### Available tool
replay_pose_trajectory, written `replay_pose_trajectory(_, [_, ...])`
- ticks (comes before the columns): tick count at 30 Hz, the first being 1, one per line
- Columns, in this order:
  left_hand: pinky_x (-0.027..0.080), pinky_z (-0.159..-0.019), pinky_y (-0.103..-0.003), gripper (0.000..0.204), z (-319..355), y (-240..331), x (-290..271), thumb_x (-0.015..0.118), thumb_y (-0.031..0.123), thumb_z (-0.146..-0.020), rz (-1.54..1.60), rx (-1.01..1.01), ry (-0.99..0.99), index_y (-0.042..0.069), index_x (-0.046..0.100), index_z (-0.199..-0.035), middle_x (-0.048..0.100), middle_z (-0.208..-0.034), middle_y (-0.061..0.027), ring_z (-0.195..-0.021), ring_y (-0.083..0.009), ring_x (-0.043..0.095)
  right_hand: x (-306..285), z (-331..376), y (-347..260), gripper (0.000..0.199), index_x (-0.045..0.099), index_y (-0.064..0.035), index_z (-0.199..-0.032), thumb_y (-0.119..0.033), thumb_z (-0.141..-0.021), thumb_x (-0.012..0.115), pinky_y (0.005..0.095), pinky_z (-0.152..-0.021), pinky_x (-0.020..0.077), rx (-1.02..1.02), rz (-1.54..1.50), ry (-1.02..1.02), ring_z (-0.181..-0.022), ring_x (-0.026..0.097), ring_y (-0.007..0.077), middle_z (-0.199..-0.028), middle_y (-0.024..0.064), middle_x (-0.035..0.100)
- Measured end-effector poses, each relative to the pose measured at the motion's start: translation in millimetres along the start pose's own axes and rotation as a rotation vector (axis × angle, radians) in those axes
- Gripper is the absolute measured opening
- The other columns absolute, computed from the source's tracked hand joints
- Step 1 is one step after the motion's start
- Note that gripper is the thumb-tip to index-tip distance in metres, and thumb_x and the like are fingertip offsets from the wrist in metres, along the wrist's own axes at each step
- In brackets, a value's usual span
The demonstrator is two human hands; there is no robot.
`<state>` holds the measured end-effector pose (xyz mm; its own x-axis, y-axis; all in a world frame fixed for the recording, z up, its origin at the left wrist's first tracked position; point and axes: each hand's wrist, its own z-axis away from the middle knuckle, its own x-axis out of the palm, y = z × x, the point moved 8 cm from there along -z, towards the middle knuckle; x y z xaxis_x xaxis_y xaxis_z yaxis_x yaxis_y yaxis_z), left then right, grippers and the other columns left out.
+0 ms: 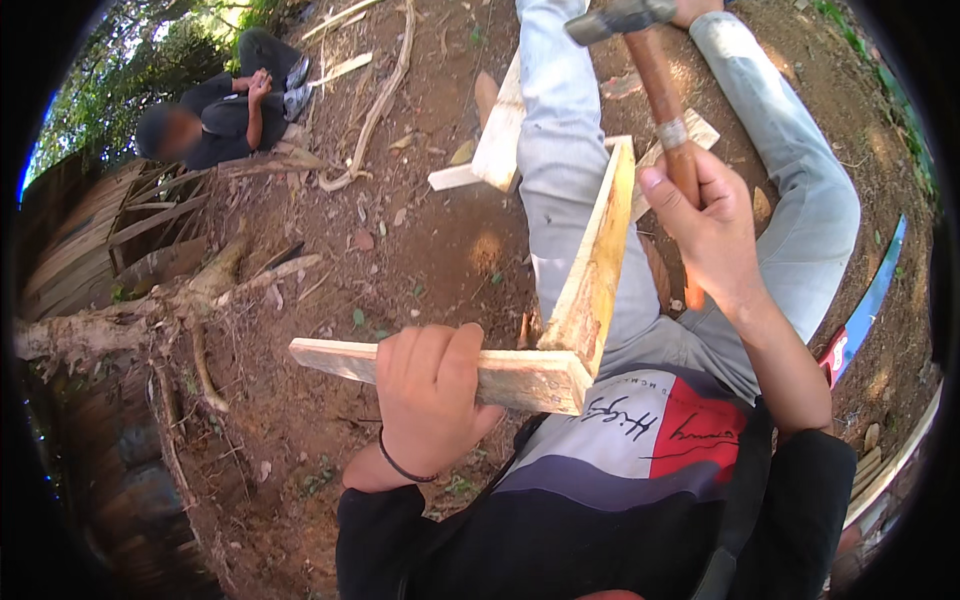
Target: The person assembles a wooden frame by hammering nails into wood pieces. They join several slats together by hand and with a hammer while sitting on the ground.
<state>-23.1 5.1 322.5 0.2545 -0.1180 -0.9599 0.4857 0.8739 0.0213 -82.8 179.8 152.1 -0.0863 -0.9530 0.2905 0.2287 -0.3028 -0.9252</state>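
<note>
My left hand is closed around a short wooden board, thumb beneath it and fingers over its top edge. A second wooden board meets that board's right end, so the two form an L-shaped corner over my lap. My right hand grips a hammer by its brown wooden handle, a pale band wrapped around it above my fingers. The hammer's metal head is raised, well apart from the corner of the boards. Whether any nail sits in the joint, I cannot tell.
Light wood pieces lie on the dirt beside my outstretched leg. A long blue blade with a red end rests at the right. Roots and stacked planks are at left. Another person sits at the far left.
</note>
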Motion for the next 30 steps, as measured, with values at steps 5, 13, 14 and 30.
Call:
replay_pose_trajectory(5, [0.036, -0.072, -0.04, 0.066, 27, 5, 26, 0.072, 0.009, -0.049, 0.056, -0.001, -0.146, 0.004, 0.053, -0.112, 0.053, -0.091, -0.0084, -0.081, -0.0276, 0.052, -21, -1, 25, 0.015, 0.058, -0.0036, -0.083, -0.015, -0.092, 0.064, 0.0195, -0.052, 0.0294, 0.07, 0.041, 0.029, -0.059, 0.037, 0.0005, -0.063, -0.0098, 0.042])
replay_pose_trajectory(13, [0.041, -0.062, -0.038, 0.058, 24, 1, 30, 0.073, 0.016, -0.049, 0.078, 0.1, -0.054, 0.004, 0.055, -0.103, 0.055, -0.083, -0.0078, -0.072, -0.0262, 0.055, 2, 15, 11, 0.021, 0.063, -0.0033, -0.104, -0.015, -0.086, 0.064, 0.0347, -0.094, 0.0386, -0.266, 0.072, -0.43, -0.106, 0.051, 0.024, -0.109, 0.0101, 0.054])
replay_pose_trajectory(14, [0.042, -0.059, -0.038, 0.057, 23, 0, 30, 0.074, 0.018, -0.049, 0.091, 0.133, -0.037, 0.004, 0.056, -0.101, 0.055, -0.08, -0.0076, -0.068, -0.0256, 0.056, 12, 21, 11, 0.022, 0.062, -0.0034, -0.105, -0.017, -0.087, 0.063, 0.0372, -0.096, 0.0384, -0.317, 0.065, -0.497, -0.108, 0.052, 0.0264, -0.111, 0.0108, 0.056])
replay_pose_trajectory(30, [0.048, -0.052, -0.038, 0.04, -57, -26, -19, 0.078, 0.024, -0.053, 0.097, 0.118, 0.01, 0.009, 0.058, -0.084, 0.06, -0.066, -0.0099, -0.058, -0.0323, 0.061, 70, -2, 1, 0.022, 0.053, -0.004, -0.095, -0.025, -0.094, 0.059, 0.0246, -0.062, 0.0414, -0.096, -0.398, -0.282, -0.069, 0.05, 0.0055, -0.077, -0.0017, 0.055])
